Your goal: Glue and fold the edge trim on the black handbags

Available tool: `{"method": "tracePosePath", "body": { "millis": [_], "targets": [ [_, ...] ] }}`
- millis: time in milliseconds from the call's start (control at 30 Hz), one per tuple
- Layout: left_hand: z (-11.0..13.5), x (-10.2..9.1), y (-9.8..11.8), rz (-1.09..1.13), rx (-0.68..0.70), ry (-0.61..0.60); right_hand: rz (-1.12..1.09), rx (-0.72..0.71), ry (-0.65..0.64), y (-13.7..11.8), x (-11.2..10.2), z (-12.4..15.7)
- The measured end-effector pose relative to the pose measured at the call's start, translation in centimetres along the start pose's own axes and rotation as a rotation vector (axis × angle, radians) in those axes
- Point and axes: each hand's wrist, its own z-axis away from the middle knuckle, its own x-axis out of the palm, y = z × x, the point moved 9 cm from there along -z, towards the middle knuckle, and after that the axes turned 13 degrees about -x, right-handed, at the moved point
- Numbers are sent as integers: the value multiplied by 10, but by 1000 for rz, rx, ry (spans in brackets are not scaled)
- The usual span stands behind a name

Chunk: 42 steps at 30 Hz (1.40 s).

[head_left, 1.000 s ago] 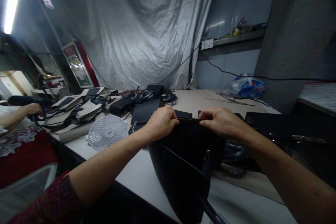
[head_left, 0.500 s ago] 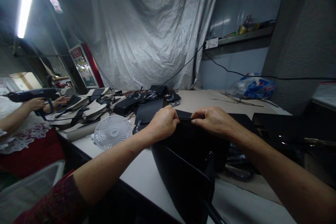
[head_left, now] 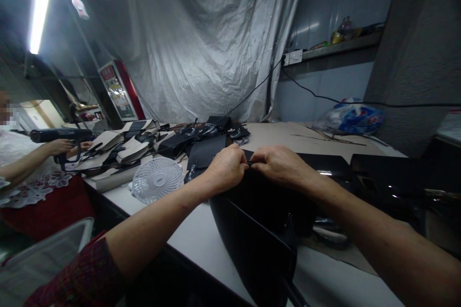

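Note:
A black handbag [head_left: 252, 235] stands at the table's front edge, its flap or panel hanging open toward me. At its top edge my left hand [head_left: 228, 165] pinches the rim between thumb and fingers. My right hand [head_left: 279, 165] grips the same edge just to the right, almost touching the left. Both hands are closed; the exact bit of edge between the fingertips is hidden. A dark strap or handle hangs from the bag's lower right.
Left of the bag stands a white fan [head_left: 158, 180]. More black bags [head_left: 392, 177] lie on the right, and beige-and-black bags [head_left: 133, 148] are piled at left. A co-worker there holds a black heat gun [head_left: 61, 135]. A lidless-looking white bin [head_left: 86, 235] sits below.
My right hand has slid left along the edge, closer to my left hand. The co-worker's heat gun has moved right. The view has shifted slightly.

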Motion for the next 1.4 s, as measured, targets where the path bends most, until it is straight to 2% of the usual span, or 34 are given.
{"method": "tracePosePath", "body": {
  "millis": [100, 233, 400, 533, 667, 867, 1033, 1200, 1400],
  "targets": [
    [4, -2, -2, 61, 32, -20, 12, 23, -19, -7, -2, 2],
    [19, -6, -4, 129, 111, -79, -12, 85, -77, -11, -8, 25],
    [33, -9, -3, 197, 191, -147, -66, 176, -140, 0, -12, 51],
    [31, -6, -7, 242, 188, -134, -71, 226, -132, 12, -14, 53],
    [27, -4, -16, 285, 152, -102, -100, 230, -127, 14, -13, 52],
    [29, -8, -8, 306, 232, -86, -119, 231, -115, 11, -15, 54],
    [25, -7, -10, 270, 127, -76, -127, 234, -106, 11, -16, 53],
    [22, -9, -13, 161, 17, -7, -127, 219, -97, 12, -15, 53],
    [23, -10, -10, 130, -6, 18, -90, 199, -103, 13, -16, 50]
  ]
}}
